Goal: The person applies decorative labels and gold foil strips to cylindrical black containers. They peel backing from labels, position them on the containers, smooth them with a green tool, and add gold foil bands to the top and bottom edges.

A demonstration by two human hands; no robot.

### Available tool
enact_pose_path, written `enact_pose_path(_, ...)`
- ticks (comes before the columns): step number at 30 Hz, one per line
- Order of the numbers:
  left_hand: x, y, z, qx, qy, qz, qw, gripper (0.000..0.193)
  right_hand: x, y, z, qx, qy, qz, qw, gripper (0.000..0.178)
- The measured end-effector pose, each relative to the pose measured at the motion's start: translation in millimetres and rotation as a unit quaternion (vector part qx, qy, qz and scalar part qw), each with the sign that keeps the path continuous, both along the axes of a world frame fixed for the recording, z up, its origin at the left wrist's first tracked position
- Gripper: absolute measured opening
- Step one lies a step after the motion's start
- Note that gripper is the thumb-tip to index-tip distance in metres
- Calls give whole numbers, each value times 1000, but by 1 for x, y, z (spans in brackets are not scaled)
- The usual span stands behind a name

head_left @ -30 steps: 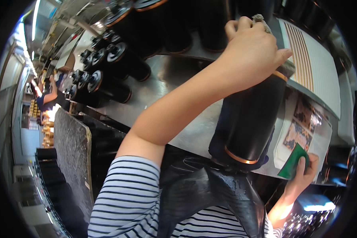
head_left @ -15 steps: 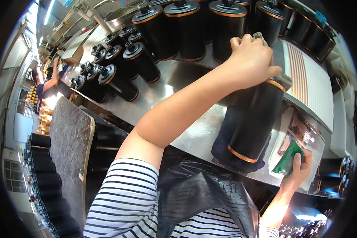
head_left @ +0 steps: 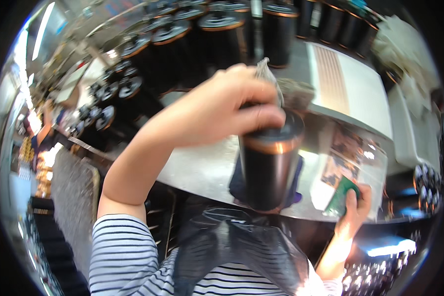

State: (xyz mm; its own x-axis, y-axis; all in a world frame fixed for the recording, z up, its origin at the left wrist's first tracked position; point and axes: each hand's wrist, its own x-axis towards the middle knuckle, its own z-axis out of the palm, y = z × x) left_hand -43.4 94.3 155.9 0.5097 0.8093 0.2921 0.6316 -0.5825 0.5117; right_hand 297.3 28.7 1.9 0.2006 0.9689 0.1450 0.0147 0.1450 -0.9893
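A black cylinder with a copper-coloured band (head_left: 271, 167) stands nearly upright on a dark blue cloth (head_left: 296, 183) on the metal worktop. My left hand (head_left: 241, 101), smeared by motion, is curled over the cylinder's top. A crumpled greyish cloth (head_left: 267, 75) sticks up from its fingers; the fingertips are partly hidden. At the right, my right hand (head_left: 357, 204) pinches a thin, flat green pad (head_left: 341, 196) above the worktop's front edge. The pad is apart from the cylinder.
Black canisters with copper bands (head_left: 222, 29) crowd the back and left of the metal worktop (head_left: 197, 172). A greyish block (head_left: 296, 92) sits behind the cylinder. Further right are a white sheet with brown stripes (head_left: 350, 89) and a printed sheet (head_left: 350, 153). Another person (head_left: 42, 128) is far left.
The cylinder has gone from tilted to nearly upright, its top now nearer me. My left hand has moved left and back with it. My right hand still holds the green pad. The whole view has shifted.
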Motion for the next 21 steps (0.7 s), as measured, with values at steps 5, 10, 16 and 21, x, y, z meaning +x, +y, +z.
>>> enact_pose_path(5,-81,-112,10,23,38,269,962,11,13,22,-31,-34,54,-49,997,13)
enact_pose_path(10,-168,-194,14,45,35,548,834,18,-14,46,-11,16,-29,31,999,12)
enact_pose_path(16,-271,-206,-28,105,255,621,734,20,-38,59,-5,3,-40,39,998,11)
enact_pose_path(21,-334,-218,-60,83,257,635,724,21,-53,57,12,21,-89,52,994,16)
